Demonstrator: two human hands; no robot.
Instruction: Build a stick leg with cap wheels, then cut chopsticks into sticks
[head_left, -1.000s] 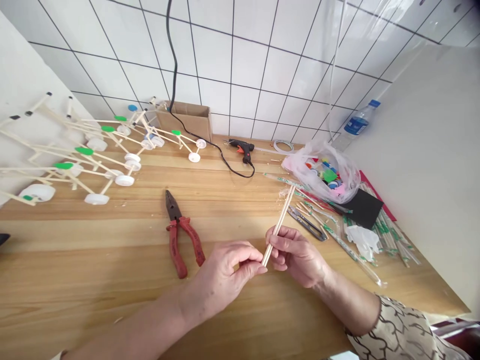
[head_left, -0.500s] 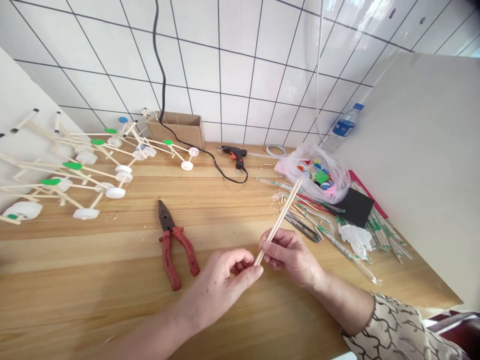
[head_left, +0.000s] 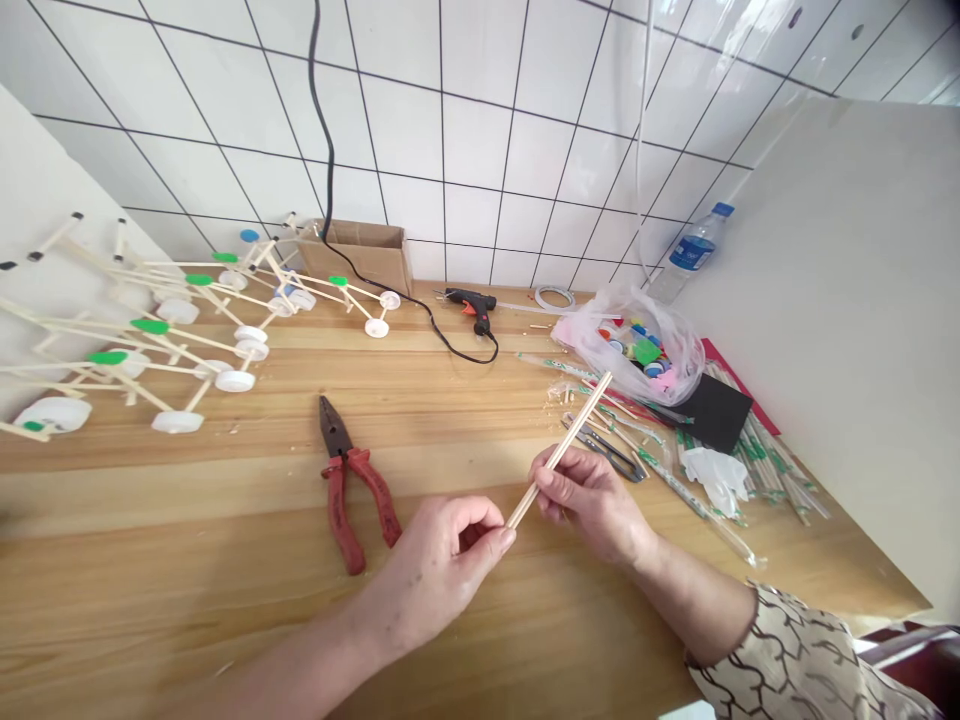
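A pair of wooden chopsticks [head_left: 564, 444] lies side by side between my two hands, slanting up to the right above the wooden table. My left hand [head_left: 465, 545] pinches their lower end between thumb and fingertips. Higher up, my right hand [head_left: 589, 495] grips the same chopsticks between thumb and fingers. Red-handled pliers [head_left: 346, 480] lie with jaws slightly apart, left of my left hand. Just beyond my right hand are grey thread snips [head_left: 611, 452], partly covered by the chopsticks.
Several stick-built models with white wheels [head_left: 177, 421] stand at the left. Toward the wall are a cardboard box [head_left: 367, 265], a hot glue gun [head_left: 474, 308], a tape roll [head_left: 555, 297] and a water bottle [head_left: 690, 250]. A plastic bag [head_left: 600, 350] of caps and wrapped chopsticks [head_left: 772, 455] lie right.
My right hand has shifted slightly up and right along the chopsticks, which now lean a little lower. The left hand still pinches the lower end.
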